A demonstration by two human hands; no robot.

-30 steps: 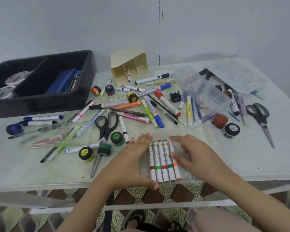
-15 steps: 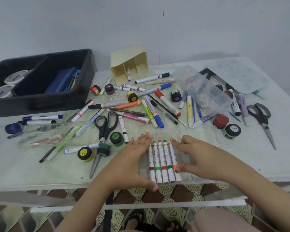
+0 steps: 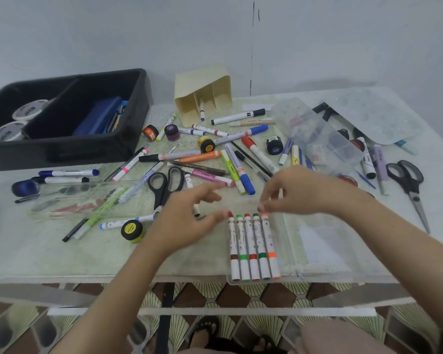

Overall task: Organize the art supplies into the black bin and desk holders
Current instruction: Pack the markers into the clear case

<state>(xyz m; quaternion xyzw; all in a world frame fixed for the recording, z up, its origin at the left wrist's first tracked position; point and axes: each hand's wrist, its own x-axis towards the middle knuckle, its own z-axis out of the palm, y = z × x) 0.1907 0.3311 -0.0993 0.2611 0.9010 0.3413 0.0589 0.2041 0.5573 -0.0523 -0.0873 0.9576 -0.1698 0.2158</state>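
Observation:
Five white markers (image 3: 253, 246) with coloured bands lie side by side in a flat clear case (image 3: 317, 254) at the table's front edge. My left hand (image 3: 187, 221) hovers just left of their caps, fingers loosely bent and holding nothing. My right hand (image 3: 304, 192) is above the far end of the case, its curled fingertips close together near the marker caps; blur hides whether they pinch the clear rim. The black bin (image 3: 62, 159) stands at the back left with tape rolls and a blue case inside. The cream desk holder (image 3: 202, 80) lies tipped over behind the scattered pens.
Loose markers, pens and small paint pots cover the middle of the table. Black scissors (image 3: 164, 185) lie by my left hand, another pair (image 3: 409, 180) at the right. A clear tray (image 3: 87, 198) sits left, a clear box (image 3: 322, 139) right.
Both hands have lifted off the five markers they were pressing together. The left hand has drawn away to the left, and the right has risen toward the far end of the case.

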